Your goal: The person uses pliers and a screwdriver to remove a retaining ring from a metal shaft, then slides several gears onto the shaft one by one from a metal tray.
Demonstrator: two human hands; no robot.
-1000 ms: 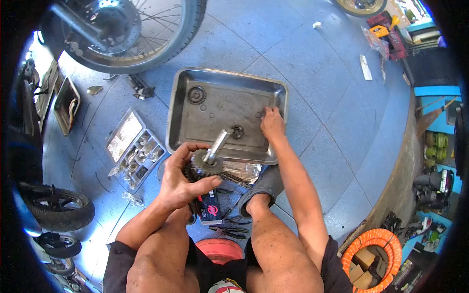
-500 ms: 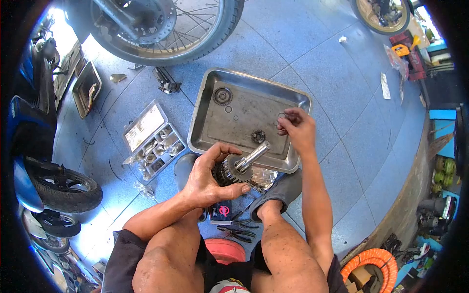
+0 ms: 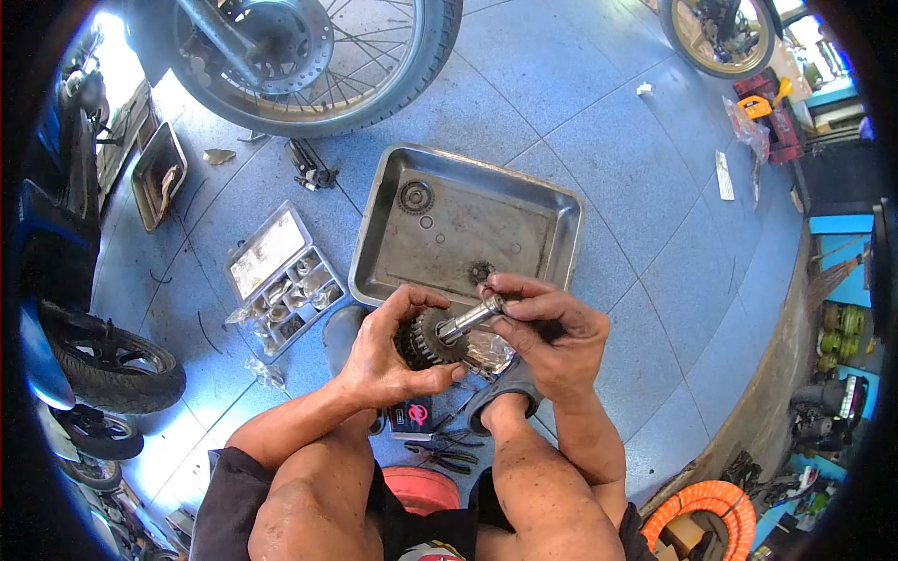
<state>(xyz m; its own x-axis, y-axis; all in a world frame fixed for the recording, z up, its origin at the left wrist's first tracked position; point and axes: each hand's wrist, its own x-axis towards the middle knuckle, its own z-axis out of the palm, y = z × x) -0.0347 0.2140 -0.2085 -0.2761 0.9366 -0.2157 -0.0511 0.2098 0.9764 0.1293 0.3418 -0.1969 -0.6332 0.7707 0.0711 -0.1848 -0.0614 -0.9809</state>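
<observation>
My left hand (image 3: 391, 351) is wrapped round a gear shaft (image 3: 465, 323) with toothed gears (image 3: 432, 338) stacked on it. The bare metal end of the shaft tilts up to the right. At that end, my right hand (image 3: 552, 329) is closed in a pinch on what looks like a thin washer; the fingers partly hide it. Just beyond lies a metal tray (image 3: 368, 251) on the floor. Inside it are a large gear (image 3: 416, 197), a smaller dark gear (image 3: 481, 272) and several small rings (image 3: 427, 222).
An open parts case (image 3: 281, 280) with small bagged pieces lies left of the tray. Pliers (image 3: 440, 457) and a dark box (image 3: 412, 418) rest between my feet. A motorcycle wheel (image 3: 412, 98) stands beyond the tray, and an orange coiled hose (image 3: 739, 505) lies at lower right.
My right hand has come from over the tray's right side, down and left, to the shaft's tip. My left hand still grips the shaft and gears. The view has shifted slightly.
</observation>
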